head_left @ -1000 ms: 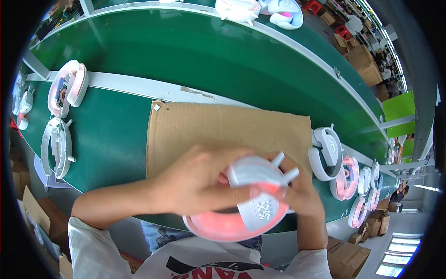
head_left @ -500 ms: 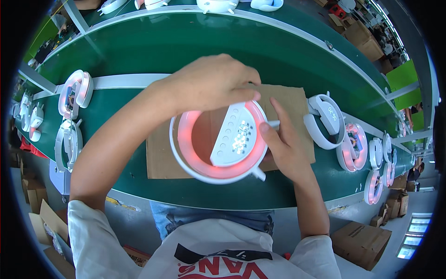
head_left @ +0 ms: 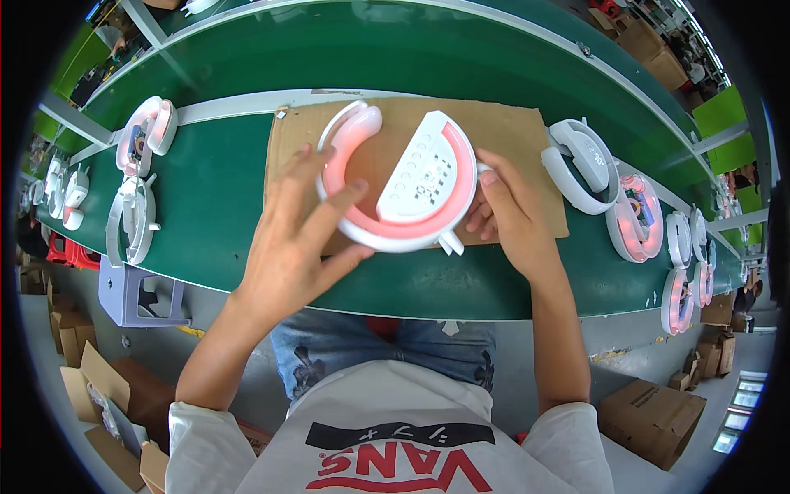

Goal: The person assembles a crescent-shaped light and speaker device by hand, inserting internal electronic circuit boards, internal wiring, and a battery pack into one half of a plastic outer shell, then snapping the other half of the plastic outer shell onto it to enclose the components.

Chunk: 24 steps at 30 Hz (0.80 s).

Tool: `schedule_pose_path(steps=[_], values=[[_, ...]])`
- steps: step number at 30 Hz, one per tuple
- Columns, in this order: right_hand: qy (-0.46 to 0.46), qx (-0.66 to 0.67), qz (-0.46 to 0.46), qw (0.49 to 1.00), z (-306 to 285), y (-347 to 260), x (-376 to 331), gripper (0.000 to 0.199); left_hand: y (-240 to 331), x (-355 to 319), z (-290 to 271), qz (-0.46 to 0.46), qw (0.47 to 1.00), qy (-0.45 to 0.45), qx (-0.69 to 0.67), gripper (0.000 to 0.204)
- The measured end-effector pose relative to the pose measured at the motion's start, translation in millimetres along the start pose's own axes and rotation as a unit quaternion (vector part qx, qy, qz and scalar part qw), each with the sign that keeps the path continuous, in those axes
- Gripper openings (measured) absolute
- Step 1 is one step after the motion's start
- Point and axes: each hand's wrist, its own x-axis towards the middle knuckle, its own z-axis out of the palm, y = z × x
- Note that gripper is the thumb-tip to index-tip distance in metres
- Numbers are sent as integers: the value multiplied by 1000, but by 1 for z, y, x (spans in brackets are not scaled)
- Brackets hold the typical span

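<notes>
A white ring-shaped lamp clock (head_left: 395,240), its curved pink strip glowing, is tilted above the cardboard sheet. A half-round white panel (head_left: 426,169) with round buttons and a lit digital display fills its right side. The ring has a gap at the top, and small pegs stick out at its right and lower edge. My right hand (head_left: 518,210) grips the right edge, thumb in front beside a peg, other fingers partly hidden behind. At the left side is my left hand (head_left: 288,226), fingers spread over the ring and its inner opening, thumb near the lower rim.
The cardboard sheet (head_left: 527,156) lies on the green workbench (head_left: 214,181). More ring lamps stand at the right (head_left: 580,169) and left (head_left: 132,218), some with inner parts exposed. A metal rail (head_left: 494,12) runs behind. Cardboard boxes (head_left: 650,416) and a grey stool (head_left: 136,296) are on the floor.
My left hand has come off the ring's top right and swung down to its left side, baring the gap. The lamp clock sits farther up the picture, still in my right hand.
</notes>
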Motion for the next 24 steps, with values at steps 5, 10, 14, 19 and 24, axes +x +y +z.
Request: schedule_pose_path(steps=[5, 10, 14, 19, 24], values=[[15, 6, -78, 997, 9, 14, -1, 51, -15, -12, 22, -217, 886, 32, -409, 87], [50, -16, -117, 992, 14, 15, 4, 54, -19, 4, 19, -201, 924, 17, -323, 83], [42, 30, -109, 993, 15, 25, 8, 53, -26, 5, 18, -213, 897, 9, -388, 78], [21, 109, -136, 984, 16, 30, 8, 46, -34, 18, 13, -225, 887, 32, -402, 55], [32, 24, -150, 988, 18, 33, 7, 24, -45, 29, 10, -220, 910, 54, -346, 39]])
